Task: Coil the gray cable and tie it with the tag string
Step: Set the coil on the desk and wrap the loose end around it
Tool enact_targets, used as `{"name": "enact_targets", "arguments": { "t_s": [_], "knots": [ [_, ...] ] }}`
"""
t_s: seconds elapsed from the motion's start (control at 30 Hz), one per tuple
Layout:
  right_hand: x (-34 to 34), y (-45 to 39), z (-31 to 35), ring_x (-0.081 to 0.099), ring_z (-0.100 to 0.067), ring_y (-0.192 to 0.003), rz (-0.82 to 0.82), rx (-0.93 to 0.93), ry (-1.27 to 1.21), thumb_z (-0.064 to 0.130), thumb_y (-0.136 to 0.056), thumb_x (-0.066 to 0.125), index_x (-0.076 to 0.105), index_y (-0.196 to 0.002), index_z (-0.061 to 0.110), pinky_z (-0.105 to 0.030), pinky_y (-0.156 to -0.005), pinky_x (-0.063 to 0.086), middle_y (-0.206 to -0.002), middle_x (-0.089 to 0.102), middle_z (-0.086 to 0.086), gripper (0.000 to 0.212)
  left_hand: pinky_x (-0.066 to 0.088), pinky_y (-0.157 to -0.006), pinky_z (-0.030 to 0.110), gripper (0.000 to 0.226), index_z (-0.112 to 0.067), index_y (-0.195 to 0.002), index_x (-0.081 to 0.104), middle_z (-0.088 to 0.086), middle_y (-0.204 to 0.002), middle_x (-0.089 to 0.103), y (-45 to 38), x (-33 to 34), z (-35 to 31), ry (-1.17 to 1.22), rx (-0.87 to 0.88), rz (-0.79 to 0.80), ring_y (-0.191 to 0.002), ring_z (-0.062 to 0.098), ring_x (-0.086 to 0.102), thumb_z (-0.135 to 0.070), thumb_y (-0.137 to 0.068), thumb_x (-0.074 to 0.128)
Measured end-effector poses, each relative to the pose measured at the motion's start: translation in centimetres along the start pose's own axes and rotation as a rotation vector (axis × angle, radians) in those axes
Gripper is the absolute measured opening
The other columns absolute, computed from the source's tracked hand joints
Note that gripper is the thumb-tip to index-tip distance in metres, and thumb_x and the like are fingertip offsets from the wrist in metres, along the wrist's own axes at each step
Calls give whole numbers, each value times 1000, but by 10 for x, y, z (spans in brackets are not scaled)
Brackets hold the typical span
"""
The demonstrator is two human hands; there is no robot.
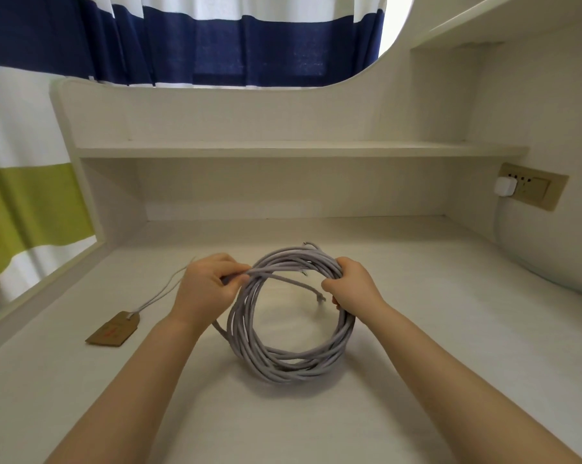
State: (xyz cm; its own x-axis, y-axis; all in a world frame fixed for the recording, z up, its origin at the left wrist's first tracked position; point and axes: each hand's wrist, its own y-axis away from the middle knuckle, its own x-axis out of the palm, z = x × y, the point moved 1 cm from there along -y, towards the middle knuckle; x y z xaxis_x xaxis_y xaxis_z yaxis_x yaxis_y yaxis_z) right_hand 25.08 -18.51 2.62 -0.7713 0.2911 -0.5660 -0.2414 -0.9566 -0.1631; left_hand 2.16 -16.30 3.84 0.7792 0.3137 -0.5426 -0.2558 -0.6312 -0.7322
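Observation:
The gray cable [282, 363] is wound into a round coil of several loops, its lower part resting on the white desk [450, 329]. My left hand [207, 284] pinches strands at the coil's upper left. My right hand [353, 284] grips the bundle at the upper right. A loose cable end [318, 294] pokes inside the ring near my right hand. To the left on the desk lies the brown paper tag [113, 329], flat, with its pale string [159, 294] trailing up toward my left hand.
A white shelf [282, 149] runs across the back above the desk. On the right wall is a socket panel [534, 187] with a white plug [505, 187]. A striped curtain [31, 195] hangs beyond the desk's left edge.

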Motion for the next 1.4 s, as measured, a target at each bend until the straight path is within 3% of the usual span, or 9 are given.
{"name": "enact_targets", "arguments": {
  "t_s": [0.13,0.37,0.6,0.77,0.87,0.93,1.1,1.27,1.4],
  "knots": [
    [1,5,14,51,-27,-65,9,-88,35,7,-79,52,50,-82,14,-39,-63,47,-67,50,-3,8,45,-61,25,13,-6,-86,76,7,-73,69,1,11,-15,-101,40,86,-64,25,62,-6,-73,72],
    [-3,9,25,51,-27,-68,57,-171,113,6,-80,51,55,-92,9,-44,-69,51,-70,50,-2,13,42,-57,35,14,-12,-71,77,11,-73,61,-5,22,-34,-316,161,12,-64,32,58,-13,-57,82],
    [-11,10,21,47,-17,-44,184,-158,59,0,-77,52,57,-90,4,-24,-44,41,-59,49,-4,14,42,-58,25,23,-7,-91,74,12,-77,61,3,27,-27,-68,130,92,-60,23,54,-5,-69,75],
    [-16,9,21,45,-10,-37,231,-176,20,-1,-76,53,58,-85,13,-20,-40,39,-56,49,-2,17,35,-60,16,46,-27,-101,49,-14,-86,47,0,29,-15,91,-242,69,-69,3,46,-26,-66,78],
    [-17,10,23,43,-9,-35,258,-199,9,-2,-75,53,59,-88,9,-19,-39,38,-56,48,-3,18,40,-72,21,62,-23,-113,49,-10,-103,50,-5,29,-9,177,-479,173,-87,9,51,-30,-61,81],
    [-16,11,27,43,-8,-35,281,-225,6,-2,-75,53,59,-86,11,-19,-39,38,-55,48,-2,18,46,-75,28,55,-18,-111,54,-3,-104,58,-7,28,-8,289,-595,277,-93,17,59,-23,-64,80],
    [-14,9,32,44,-7,-36,314,-258,12,-2,-75,53,58,-82,14,-19,-40,39,-56,49,-2,18,52,-45,24,5,-17,-78,67,2,-63,72,-5,27,-9,465,-667,380,-48,16,66,-12,-77,68],
    [-9,7,32,49,-5,-39,265,-266,81,4,-76,55,58,-91,10,-20,-43,43,-61,52,0,16,38,-37,21,21,-10,-60,57,5,-44,53,-5,32,-10,371,-710,271,-31,14,46,-7,-81,60],
    [-5,8,31,63,-21,-77,183,-290,188,15,-78,59,55,-110,16,-36,-69,52,-93,64,-5,32,34,-40,23,22,-8,-60,51,9,-51,48,-6,38,-10,302,-705,233,-40,21,41,-3,-81,53]
  ]
}}
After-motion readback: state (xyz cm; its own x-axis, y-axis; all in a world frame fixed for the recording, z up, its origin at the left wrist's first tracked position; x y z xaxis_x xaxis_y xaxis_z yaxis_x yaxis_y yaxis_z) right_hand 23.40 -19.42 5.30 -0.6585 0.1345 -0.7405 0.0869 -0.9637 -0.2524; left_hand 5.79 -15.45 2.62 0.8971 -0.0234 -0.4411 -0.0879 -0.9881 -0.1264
